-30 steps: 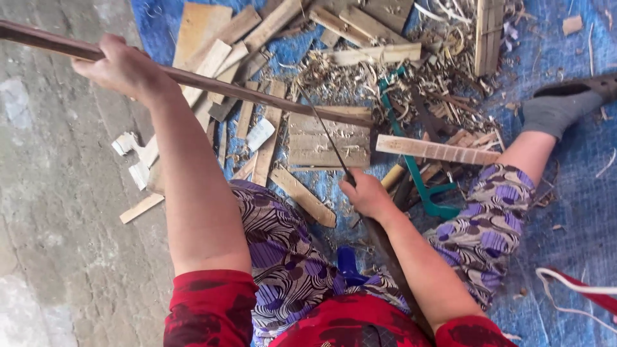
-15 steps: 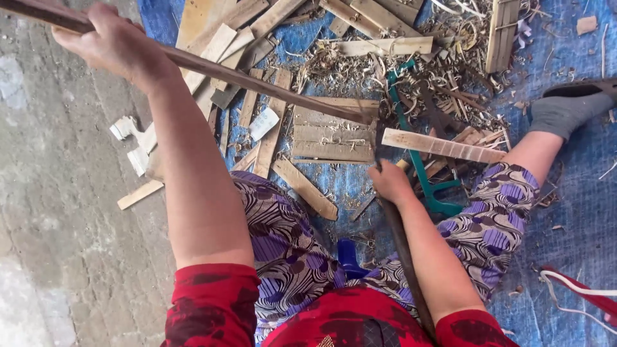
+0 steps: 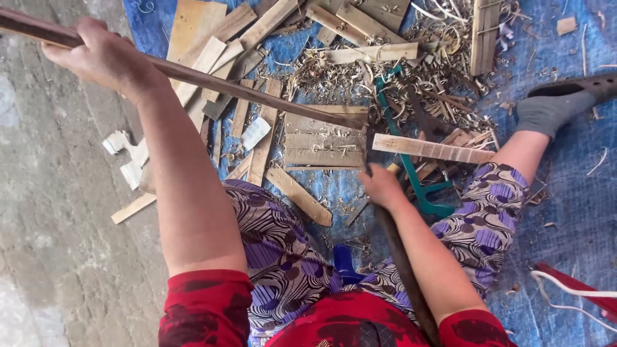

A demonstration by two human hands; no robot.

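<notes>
On a blue tarp (image 3: pixel 565 212) littered with wood shavings (image 3: pixel 334 71) and short wooden slats (image 3: pixel 324 141), a seated person is working with both hands. The left hand (image 3: pixel 106 54) is clenching around a long dark brown stick (image 3: pixel 257 96), which is slanting from the upper left corner down toward the middle of the scene. The right hand (image 3: pixel 380 185) is wrapping tightly around a dark-handled blade tool (image 3: pixel 402 263), whose thin blade is rising to meet the lower end of the stick just above a stack of flat slats. A green-framed saw (image 3: pixel 411 173) is lying just beside the right hand, partly under a pale wooden strip (image 3: pixel 430 149). A grey-socked foot (image 3: pixel 546 112) is resting at the far right.
</notes>
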